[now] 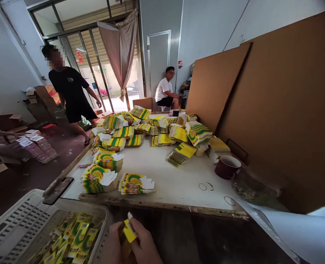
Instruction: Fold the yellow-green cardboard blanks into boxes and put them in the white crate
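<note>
Between my two hands, low in the head view and just in front of the table edge, is a small yellow box [130, 231]. My left hand [114, 238] grips its left side, and my right hand [146, 240] has its fingers and thumb closed on the right side. To the left of my hands stands a white plastic basket [103, 223] with many yellow-green boxes [81, 234] in it. Beyond my hands, a short stack of flat cartons [136, 183] lies near the table's front edge, beside a taller stack [98, 178].
The white table [148, 165] carries piles of flat yellow cartons [124, 132] at its back. A phone [58, 190] lies at the left corner, a dark mug [227, 167] at the right. Brown cardboard sheets [275, 99] wall the right side. One person [71, 88] walks at left; another [164, 90] sits behind.
</note>
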Demonstrator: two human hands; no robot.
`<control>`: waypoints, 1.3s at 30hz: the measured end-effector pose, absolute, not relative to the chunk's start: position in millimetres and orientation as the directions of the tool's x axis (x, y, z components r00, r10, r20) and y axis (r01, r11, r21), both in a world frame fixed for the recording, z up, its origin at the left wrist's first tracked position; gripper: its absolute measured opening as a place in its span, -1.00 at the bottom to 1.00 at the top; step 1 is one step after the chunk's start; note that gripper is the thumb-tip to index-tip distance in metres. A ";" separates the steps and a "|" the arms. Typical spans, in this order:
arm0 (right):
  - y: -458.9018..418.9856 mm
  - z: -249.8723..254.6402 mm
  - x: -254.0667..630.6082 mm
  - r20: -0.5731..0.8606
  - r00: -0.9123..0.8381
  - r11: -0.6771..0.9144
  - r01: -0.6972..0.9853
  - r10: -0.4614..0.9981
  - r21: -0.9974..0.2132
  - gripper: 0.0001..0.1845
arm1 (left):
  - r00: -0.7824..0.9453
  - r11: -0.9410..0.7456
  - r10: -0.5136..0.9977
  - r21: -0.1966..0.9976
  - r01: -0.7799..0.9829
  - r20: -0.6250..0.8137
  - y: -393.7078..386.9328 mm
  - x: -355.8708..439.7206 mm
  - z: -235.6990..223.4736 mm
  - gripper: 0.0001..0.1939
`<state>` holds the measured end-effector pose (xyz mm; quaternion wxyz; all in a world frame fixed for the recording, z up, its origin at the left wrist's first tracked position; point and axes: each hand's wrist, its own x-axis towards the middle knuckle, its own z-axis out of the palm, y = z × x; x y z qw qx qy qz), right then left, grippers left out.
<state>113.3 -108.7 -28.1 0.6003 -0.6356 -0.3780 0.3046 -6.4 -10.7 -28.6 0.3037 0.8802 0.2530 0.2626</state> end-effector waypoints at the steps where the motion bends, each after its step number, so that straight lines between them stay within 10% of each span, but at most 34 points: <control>1: -110.1 -32.4 116.1 0.032 0.563 -0.017 0.082 0.826 -0.996 -0.38 | 0.731 -0.717 0.596 0.630 0.298 0.332 -6.3 -8.0 -30.9 -0.46; 9: -120.9 -21.2 126.6 0.205 0.377 0.105 0.268 0.903 -0.958 -0.44 | 0.738 -0.752 0.577 0.578 0.316 0.348 7.3 -16.3 7.8 -0.58; 22: -132.9 -5.2 160.2 0.129 0.400 0.079 0.139 0.907 -0.987 -0.84 | 0.719 -0.393 0.689 0.882 0.260 0.095 -4.9 -3.3 26.6 -0.43; 33: -120.2 -13.7 132.0 0.074 0.535 0.061 0.043 0.842 -0.997 -0.30 | 0.759 -0.655 0.633 0.627 0.421 0.151 27.1 -43.7 45.2 -0.52; 39: -108.3 -11.0 170.1 0.243 0.596 0.044 0.328 0.765 -0.944 -0.74 | 0.492 -0.554 0.828 0.257 0.792 0.270 81.0 -123.7 45.0 -0.02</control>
